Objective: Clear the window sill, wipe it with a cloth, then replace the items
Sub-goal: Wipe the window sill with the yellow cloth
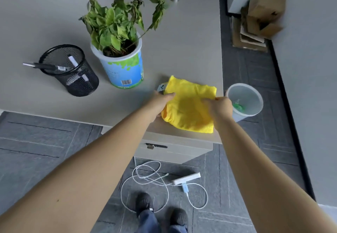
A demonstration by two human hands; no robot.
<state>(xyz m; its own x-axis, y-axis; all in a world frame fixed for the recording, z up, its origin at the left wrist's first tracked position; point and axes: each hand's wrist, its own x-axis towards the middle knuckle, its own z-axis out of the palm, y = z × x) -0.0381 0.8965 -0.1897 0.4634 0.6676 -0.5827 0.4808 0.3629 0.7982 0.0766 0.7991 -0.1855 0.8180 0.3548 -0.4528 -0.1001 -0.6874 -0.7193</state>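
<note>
1. Bare forearms reaching down from the near edge toward the desk (54,23), shoes and a white cable (164,187) on the floor below
2. Far left: black mesh pen cup (73,72) holding pens, upright, just beside a potted plant (120,50) with drooping leaves; both apart from the cloth
3. Left hand (160,103) gripping the left edge of the cloth, fingers curled onto the fabric, thumb on top
4. Yellow cloth (189,105) lying folded in a rough square near the desk's front right corner, soft and plush, slightly rumpled, a small pale item partly hidden under its far left corner
5. Right hand (222,107) pinching the right edge of the cloth, fingers closed on it
6. Grey bin (253,90) on the floor just beside the desk edge, something green inside
7. Risks, judged: dragging the hidden item off with the cloth on lifting; cloth slipping over the edge into the bin; a wide sweep left knocking the plant
</note>
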